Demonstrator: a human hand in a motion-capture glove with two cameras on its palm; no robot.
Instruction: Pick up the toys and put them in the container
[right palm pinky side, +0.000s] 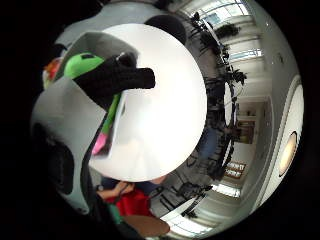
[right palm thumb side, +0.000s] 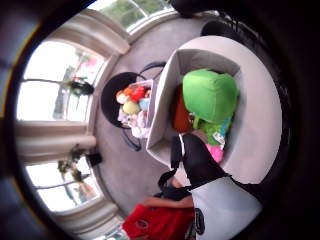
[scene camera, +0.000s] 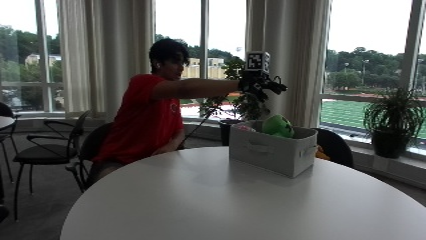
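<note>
**Hand over the bin, toys below**

While my gloved right hand (scene camera: 263, 85) hangs in the air above the container (scene camera: 273, 150), its fingers look spread and relaxed, holding nothing that I can see. Straight below the palm lies the green plush toy (scene camera: 277, 126), poking over the container's rim, with a pink toy (right palm thumb side: 216, 152) tucked beside it. The container stands on the round tabletop (scene camera: 219, 200) near its far edge. More toys (right palm thumb side: 132, 105) sit in another bin on a chair off the table, well apart from my hand, so I judge a long reach comes next.
</note>
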